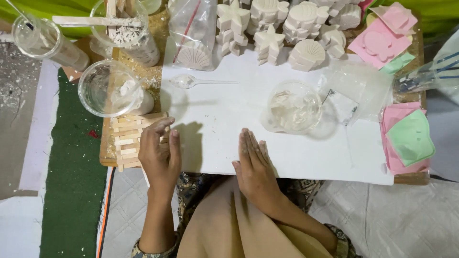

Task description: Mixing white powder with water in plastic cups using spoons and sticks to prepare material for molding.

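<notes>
My left hand (159, 154) rests at the left edge of a white sheet (296, 153), fingers curled over a small rack of wooden sticks (128, 139). My right hand (253, 165) lies flat on the sheet, fingers together, holding nothing. Beyond it on the sheet stands a clear plastic cup (293, 107) with white residue, and farther left lies a clear plastic spoon (189, 81).
White plaster shells and starfish (282, 28) are stacked at the back. Clear cups (109, 88) with white paste and stir sticks stand at the left. Pink and green moulds (409, 138) lie right, plastic bags (356, 91) beside them. Green mat (71, 191) on the floor.
</notes>
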